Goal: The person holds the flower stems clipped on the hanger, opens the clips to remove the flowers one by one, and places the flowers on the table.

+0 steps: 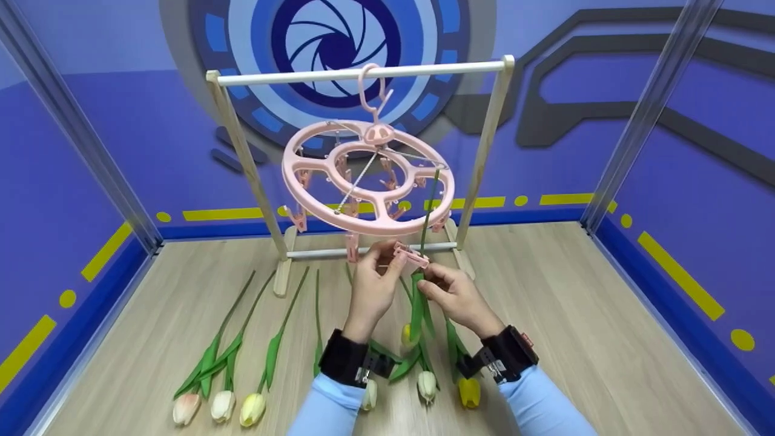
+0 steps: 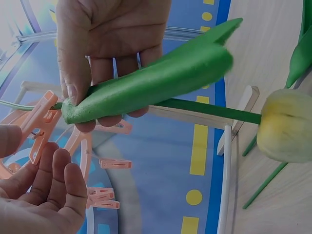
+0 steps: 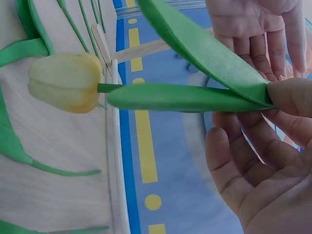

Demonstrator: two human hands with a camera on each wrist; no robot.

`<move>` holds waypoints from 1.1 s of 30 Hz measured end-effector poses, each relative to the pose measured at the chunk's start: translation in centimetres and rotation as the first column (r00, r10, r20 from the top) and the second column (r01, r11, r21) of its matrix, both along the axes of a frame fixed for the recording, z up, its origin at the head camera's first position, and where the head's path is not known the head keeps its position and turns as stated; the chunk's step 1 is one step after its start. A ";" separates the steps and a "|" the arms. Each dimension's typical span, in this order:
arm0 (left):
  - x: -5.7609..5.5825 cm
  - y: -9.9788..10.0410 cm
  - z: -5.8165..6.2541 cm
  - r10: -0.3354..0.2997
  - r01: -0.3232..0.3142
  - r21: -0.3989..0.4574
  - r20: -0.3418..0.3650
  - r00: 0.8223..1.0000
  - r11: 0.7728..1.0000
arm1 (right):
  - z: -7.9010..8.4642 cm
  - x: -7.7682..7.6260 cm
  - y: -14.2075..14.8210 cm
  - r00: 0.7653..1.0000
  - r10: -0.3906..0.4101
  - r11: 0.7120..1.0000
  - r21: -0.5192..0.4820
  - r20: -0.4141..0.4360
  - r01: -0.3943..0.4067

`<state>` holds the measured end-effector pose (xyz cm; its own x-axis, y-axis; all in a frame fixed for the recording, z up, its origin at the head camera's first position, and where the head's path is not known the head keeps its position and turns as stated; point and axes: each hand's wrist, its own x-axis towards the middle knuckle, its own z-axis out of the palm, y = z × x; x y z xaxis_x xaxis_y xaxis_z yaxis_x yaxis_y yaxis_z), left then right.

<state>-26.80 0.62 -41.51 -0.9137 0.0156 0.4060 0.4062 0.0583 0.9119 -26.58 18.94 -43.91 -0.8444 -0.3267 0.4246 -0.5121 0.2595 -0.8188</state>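
Note:
A pale yellow artificial tulip point(image 3: 66, 83) hangs bloom-down, its green stem point(image 1: 430, 209) rising past the rim of a pink round clip hanger point(image 1: 381, 227). My right hand point(image 1: 457, 297) pinches it between thumb and fingers at the base of the leaves point(image 2: 161, 80). Just above and to the left, my left hand point(image 1: 374, 290) grips a pink clothespin point(image 2: 41, 126) of the hanger by its handle end. The stem runs right at the clothespin's tip; whether it lies between the jaws I cannot tell.
The hanger hooks over the white top bar point(image 1: 424, 69) of a wooden stand point(image 1: 484, 154), with several other clothespins point(image 1: 352, 247) dangling. Several tulips lie on the table, including a pinkish one point(image 1: 186, 409), a cream one point(image 1: 223, 406) and a yellow one point(image 1: 469, 392).

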 end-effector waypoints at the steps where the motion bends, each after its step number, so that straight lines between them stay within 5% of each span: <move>1: 0.0 0.0 0.0 0.003 -0.003 0.004 0.002 1.000 1.000 | 0.0 0.0 0.0 1.000 -0.010 1.000 0.009 -0.004 0.010; 11: 0.2 0.2 0.4 0.019 -0.019 0.009 -0.007 1.000 1.000 | 0.4 0.1 -0.4 0.992 -0.114 0.993 0.015 -0.060 0.115; 33: 0.2 0.0 0.2 0.014 -0.013 0.010 -0.026 1.000 1.000 | 0.3 0.1 -0.1 0.998 -0.057 0.997 -0.045 -0.017 0.056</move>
